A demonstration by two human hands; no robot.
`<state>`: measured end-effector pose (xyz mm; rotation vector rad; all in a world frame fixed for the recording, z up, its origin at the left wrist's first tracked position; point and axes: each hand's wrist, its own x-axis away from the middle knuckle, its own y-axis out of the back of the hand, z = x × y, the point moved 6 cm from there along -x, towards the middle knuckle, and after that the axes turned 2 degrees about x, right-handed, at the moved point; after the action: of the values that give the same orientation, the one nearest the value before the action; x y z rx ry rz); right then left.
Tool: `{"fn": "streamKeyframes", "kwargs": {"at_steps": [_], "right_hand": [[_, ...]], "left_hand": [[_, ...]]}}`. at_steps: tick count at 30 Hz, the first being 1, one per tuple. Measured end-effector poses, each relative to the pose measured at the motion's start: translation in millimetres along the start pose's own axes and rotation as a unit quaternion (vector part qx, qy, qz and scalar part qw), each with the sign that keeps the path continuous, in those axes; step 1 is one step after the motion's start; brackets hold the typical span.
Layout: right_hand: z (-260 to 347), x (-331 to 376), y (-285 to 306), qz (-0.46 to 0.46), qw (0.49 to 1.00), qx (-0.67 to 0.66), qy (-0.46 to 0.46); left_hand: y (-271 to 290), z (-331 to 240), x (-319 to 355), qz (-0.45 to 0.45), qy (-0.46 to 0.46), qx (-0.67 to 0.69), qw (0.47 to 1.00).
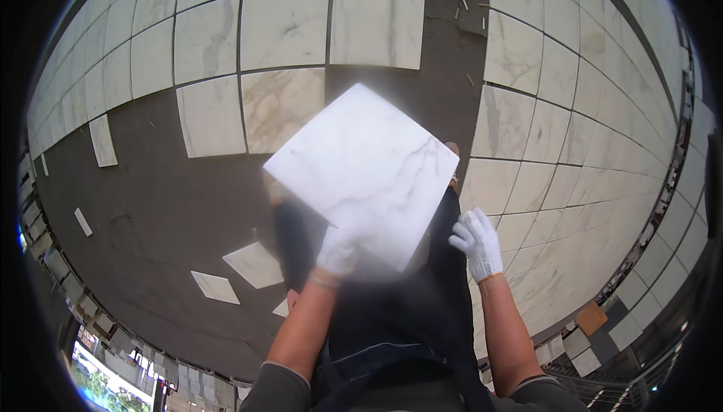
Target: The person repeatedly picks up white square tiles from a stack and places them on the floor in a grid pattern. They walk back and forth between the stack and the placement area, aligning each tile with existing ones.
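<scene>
- Head view: a square white marble tile with grey veining (363, 172) is held up above the floor, turned corner-on like a diamond, well clear of the ground.
- The left hand in a white glove (339, 252) is seen at the tile's lower edge; its fingers are closed on that edge and the tile is carried by it.
- The right hand in a white glove (477, 240) is seen just beside the tile's lower right edge, apart from it; its fingers are loosely curled and nothing is held.
- The dark grey bare floor (173, 209) lies below, with laid white marble floor tiles (282, 28) in rows ahead and on the right.
- A gap in the laid rows is seen ahead, past the held tile.
- Loose cut white tile pieces (254, 264) are lying on the bare floor at the left, well apart from the hands.
- Step judged in hand: a tile being carried toward a place in the paving.
- Next move, as judged: the free hand would be needed on the opposite edge, the tile squared to the neighbouring joints and lowered flat.
</scene>
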<state>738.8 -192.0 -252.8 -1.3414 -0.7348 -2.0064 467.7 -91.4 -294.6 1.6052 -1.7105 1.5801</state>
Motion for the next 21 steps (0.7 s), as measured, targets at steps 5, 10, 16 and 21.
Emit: {"fn": "streamKeyframes", "kwargs": {"at_steps": [5,10,16,21], "right_hand": [[-62,-57,-87,0.216,0.923,-0.294,-0.123],[-57,-71,-75,0.199,0.961,-0.174,-0.078],[-24,-64,-45,0.189,0.979,-0.025,-0.076],[-11,-82,-33,0.201,0.974,0.028,-0.102]], "left_hand": [[12,33,-1,-0.076,0.037,0.104,0.991],[27,48,3,-0.058,0.056,0.09,0.993],[123,6,-21,-0.119,0.13,0.135,0.975],[151,3,-118,-0.122,0.117,-0.199,0.965]]}}
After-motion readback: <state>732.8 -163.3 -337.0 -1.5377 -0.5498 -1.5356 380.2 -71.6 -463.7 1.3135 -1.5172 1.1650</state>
